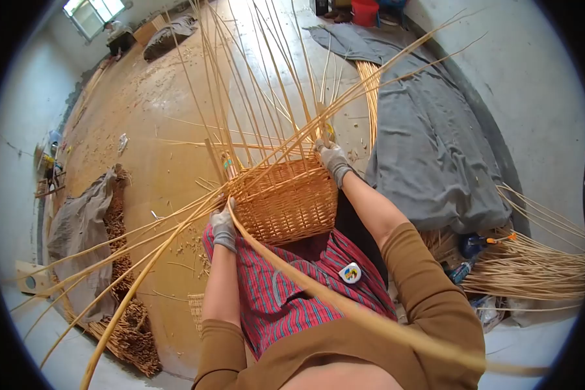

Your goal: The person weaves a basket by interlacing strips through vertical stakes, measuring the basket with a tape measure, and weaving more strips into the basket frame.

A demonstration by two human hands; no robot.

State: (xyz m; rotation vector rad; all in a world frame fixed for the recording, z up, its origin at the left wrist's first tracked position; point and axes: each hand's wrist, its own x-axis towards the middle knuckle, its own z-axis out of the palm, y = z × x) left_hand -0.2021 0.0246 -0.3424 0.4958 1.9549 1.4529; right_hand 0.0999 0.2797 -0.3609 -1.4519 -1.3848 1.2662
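A partly woven wicker basket rests tilted against my lap, on a red striped apron. Long pale rods stand up from its far rim and others fan out to the left. My left hand, in a grey glove, is closed at the basket's left corner, where a thick rod curves back toward me. At the right corner my right hand, gloved too, has its fingers wrapped round the rim and the rods beside a flat wooden stick.
Grey cloth covers a long bundle at the right. Loose rods lie at lower right, near tools. Darker bundled sticks under cloth lie at left. A red bucket stands at the back.
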